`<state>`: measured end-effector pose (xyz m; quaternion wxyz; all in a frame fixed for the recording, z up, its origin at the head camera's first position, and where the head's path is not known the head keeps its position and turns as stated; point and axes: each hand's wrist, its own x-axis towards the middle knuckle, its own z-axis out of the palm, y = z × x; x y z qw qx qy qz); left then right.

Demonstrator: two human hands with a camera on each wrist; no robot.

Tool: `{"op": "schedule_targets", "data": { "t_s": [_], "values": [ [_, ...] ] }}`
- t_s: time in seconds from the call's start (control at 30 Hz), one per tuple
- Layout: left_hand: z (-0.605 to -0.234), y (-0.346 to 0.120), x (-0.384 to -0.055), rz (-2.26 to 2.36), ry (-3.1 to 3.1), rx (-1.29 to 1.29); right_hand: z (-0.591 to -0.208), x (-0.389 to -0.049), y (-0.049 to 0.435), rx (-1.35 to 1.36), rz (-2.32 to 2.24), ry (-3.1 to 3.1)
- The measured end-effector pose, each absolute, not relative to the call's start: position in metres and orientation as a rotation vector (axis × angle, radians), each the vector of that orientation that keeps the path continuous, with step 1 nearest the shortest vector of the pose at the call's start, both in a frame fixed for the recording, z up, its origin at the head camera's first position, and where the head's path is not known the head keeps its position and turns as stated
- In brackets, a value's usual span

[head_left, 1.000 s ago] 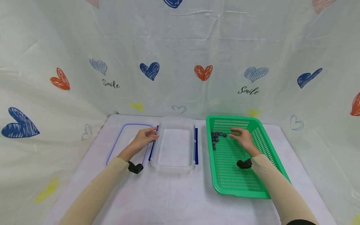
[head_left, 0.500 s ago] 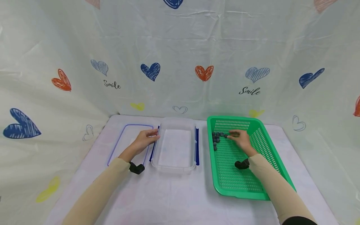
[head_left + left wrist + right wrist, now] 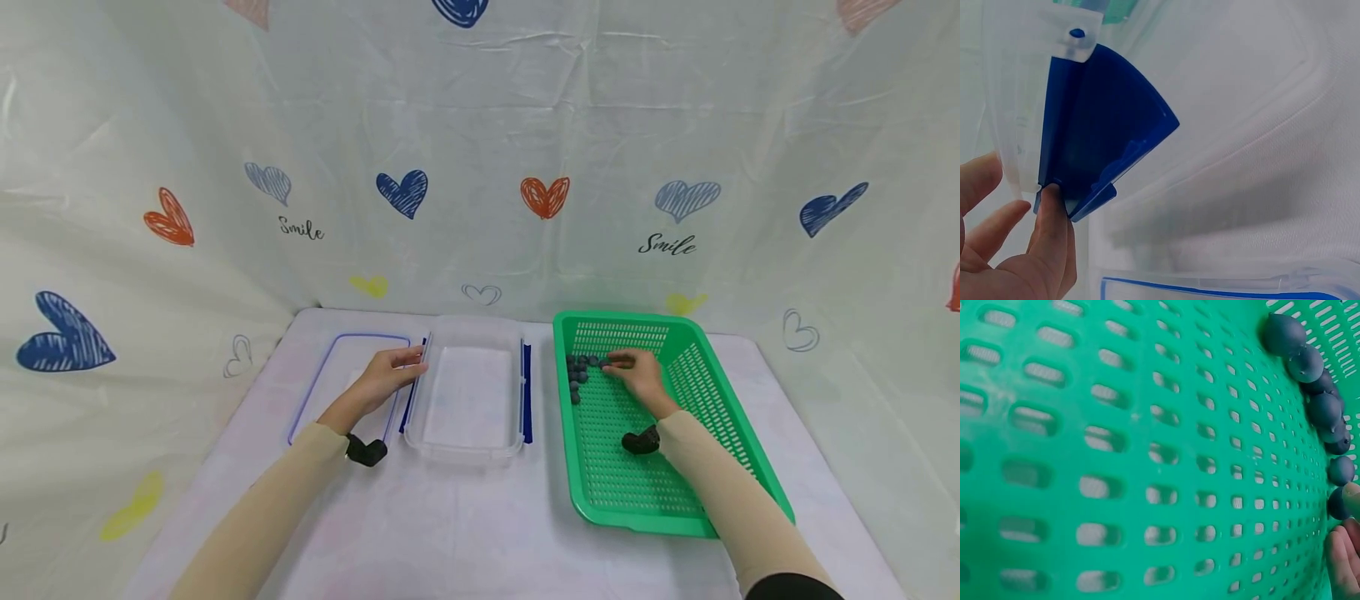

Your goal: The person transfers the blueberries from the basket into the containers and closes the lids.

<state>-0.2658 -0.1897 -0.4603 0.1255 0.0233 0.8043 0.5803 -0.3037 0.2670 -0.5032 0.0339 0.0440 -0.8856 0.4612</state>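
My right hand reaches into the green basket at the right, its thumb and fingertips at a blueberry at the near end of a row. More blueberries cluster along the basket's far left side. My left hand lies along the left side of the clear plastic container. In the left wrist view, the fingers touch the container wall and one digit rests at the lower end of the hanging blue latch. Nothing shows inside the container.
A clear lid with a blue seal lies left of the container, partly under my left arm. Another blue latch hangs on the container's right side. A white cloth covers the table; a heart-printed curtain stands behind.
My right hand has moved slightly left, its fingertips closing in on the blueberry at the row's end. My left hand stays at the container's side.
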Motion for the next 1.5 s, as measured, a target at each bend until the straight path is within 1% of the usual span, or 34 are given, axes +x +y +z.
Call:
{"op": "schedule_targets", "data": {
  "t_s": [0.2,0.67,1.5],
  "values": [
    [-0.462,-0.191,-0.266,1.689,2.337,0.048,-0.508,-0.305,0.264,0.107,1.444,-2.706],
    [-0.463,-0.193,-0.266,1.746,2.272,0.063,-0.516,-0.307,0.262,0.139,1.412,-2.663],
    [-0.463,-0.191,-0.268,1.755,2.254,-0.023,-0.504,-0.310,0.267,0.071,1.388,-2.702]
  ]
}}
